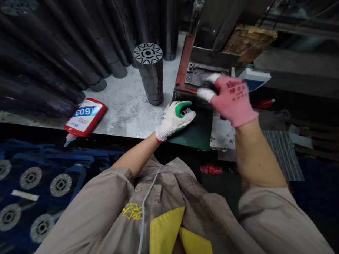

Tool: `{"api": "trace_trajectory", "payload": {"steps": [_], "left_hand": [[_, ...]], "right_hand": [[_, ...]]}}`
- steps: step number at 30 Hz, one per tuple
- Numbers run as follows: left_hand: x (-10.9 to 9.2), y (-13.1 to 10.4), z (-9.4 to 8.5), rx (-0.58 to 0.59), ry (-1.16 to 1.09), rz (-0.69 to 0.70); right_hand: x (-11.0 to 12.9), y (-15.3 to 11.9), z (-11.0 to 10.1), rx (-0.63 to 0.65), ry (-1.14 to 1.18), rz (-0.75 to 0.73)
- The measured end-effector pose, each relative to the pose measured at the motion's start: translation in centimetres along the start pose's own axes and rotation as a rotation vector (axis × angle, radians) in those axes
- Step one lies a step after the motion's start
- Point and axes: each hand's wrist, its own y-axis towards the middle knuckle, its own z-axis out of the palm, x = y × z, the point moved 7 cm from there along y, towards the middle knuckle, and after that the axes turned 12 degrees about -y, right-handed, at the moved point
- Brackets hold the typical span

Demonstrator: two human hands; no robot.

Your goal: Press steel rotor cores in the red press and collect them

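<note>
My left hand (pixel 176 119), in a white glove with a green palm, rests at the bench edge with its fingers curled round a small round metal part (pixel 183 112). My right hand (pixel 231 98), in a pink glove with white fingertips, is over the metal fixture (pixel 195 75), blurred by motion. Between its thumb and fingers is a dark object (pixel 210 86), too smeared to name. Left of my hands a dark slotted cylinder (pixel 148 76) stands upright on the pale bench top (pixel 122 107).
Several tall dark cylinders (pixel 116 62) crowd the back left. A red bottle (pixel 85 117) lies at the bench's front edge. Below left, blue crates (pixel 48 158) hold round slotted parts. At right are a blue-and-white box (pixel 254 79) and a wooden block (pixel 249 41).
</note>
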Motion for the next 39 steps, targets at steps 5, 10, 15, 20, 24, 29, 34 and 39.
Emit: {"api": "trace_trajectory", "payload": {"steps": [5,10,15,20,24,29,34,39], "left_hand": [[-0.2,0.0,0.7,-0.035,0.158,-0.064],[-0.4,-0.4,0.7,0.003,0.202,-0.039],[0.0,-0.4,1.2,0.024,0.249,-0.013],[-0.1,0.2,0.9,0.078,0.191,0.064],[-0.1,0.4,0.6,0.157,0.161,0.080],[0.0,0.5,0.7,0.218,0.171,0.091],[-0.7,0.6,0.1,0.236,0.128,0.066],[-2.0,1.0,-0.1,0.242,0.009,-0.032]], "right_hand": [[-0.9,3.0,0.2,0.043,-0.170,0.160],[-0.9,1.2,1.0,-0.007,-0.036,0.090],[1.4,-2.0,4.9,0.106,0.120,-0.086],[5.1,-2.6,7.5,0.305,-0.059,-0.184],[5.8,-2.5,6.8,0.344,-0.180,-0.197],[6.3,-2.4,6.3,0.408,-0.222,-0.205],[7.2,-2.4,5.6,0.463,-0.221,-0.290],[2.0,-0.9,2.8,0.119,-0.077,-0.145]]}}
